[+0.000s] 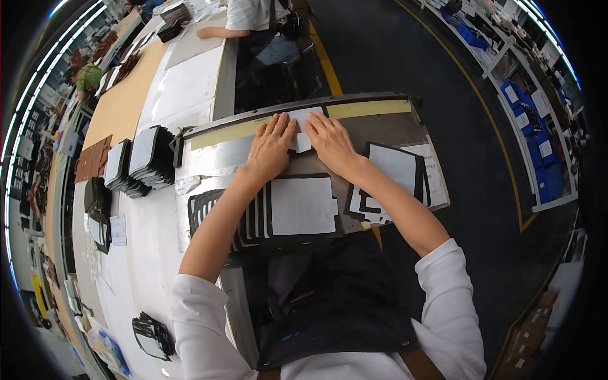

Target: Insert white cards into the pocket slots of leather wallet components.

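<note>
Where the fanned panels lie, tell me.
In the head view, the fanned panels lie left of centre on the board, partly hidden by the person's left forearm.

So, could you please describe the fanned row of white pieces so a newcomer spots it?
Find the metal work board before the dark apron. Along the board's near edge lies the row of black-edged white pieces. Unlike the skewed pile on its right, it fans leftward in overlapping steps.

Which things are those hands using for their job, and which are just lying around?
Seems part of the job:
- white piece between the left hand and right hand
- overlapping row of black-edged pieces nearer the body
- similar pile by the right forearm

Probably just lying about:
- brown pieces far left
- blue bins on the right-hand shelf
</note>
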